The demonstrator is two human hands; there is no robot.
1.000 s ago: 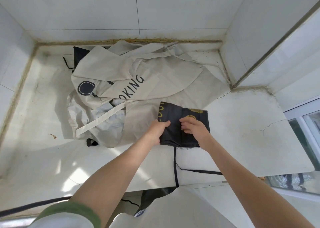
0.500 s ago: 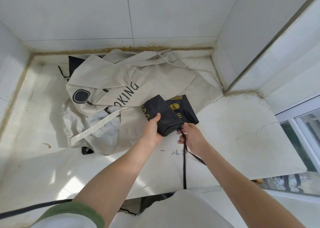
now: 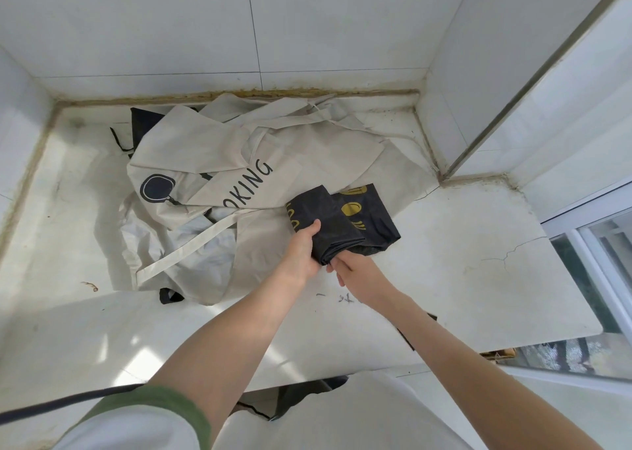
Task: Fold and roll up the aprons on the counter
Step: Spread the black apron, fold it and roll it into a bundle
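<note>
Student: Since the earlier frames, what has moved?

Tutor: Half a second ago the right hand [image 3: 357, 275] pinched the black strap [image 3: 407, 338] clear of the bundle. It has since closed in on the near end of the black apron [image 3: 337, 225]. The strap no longer runs in a line to the tabletop [image 3: 472, 278] edge; only a short piece shows by the right forearm. This suggests the roll is nearly made and the strap is being gathered to tuck in or wind round it.

Student: Where is the apron, and how does it lie?

Tutor: It lies just right of centre, at the 4 o'clock edge of the crumpled beige apron [image 3: 239, 155]. Its long axis runs from 11 o'clock to 5 o'clock, near end toward the right hand. A loose gold-printed flap [image 3: 367, 215] lies on its 2 o'clock side.

Student: And the hands?

Tutor: The left hand [image 3: 301, 251] grips the roll from 8 o'clock, thumb on top, fingers curled beneath. The right fingers [image 3: 337, 266] touch the near end; whether they pinch anything cannot be told. The beige apron appears not yet folded.
</note>
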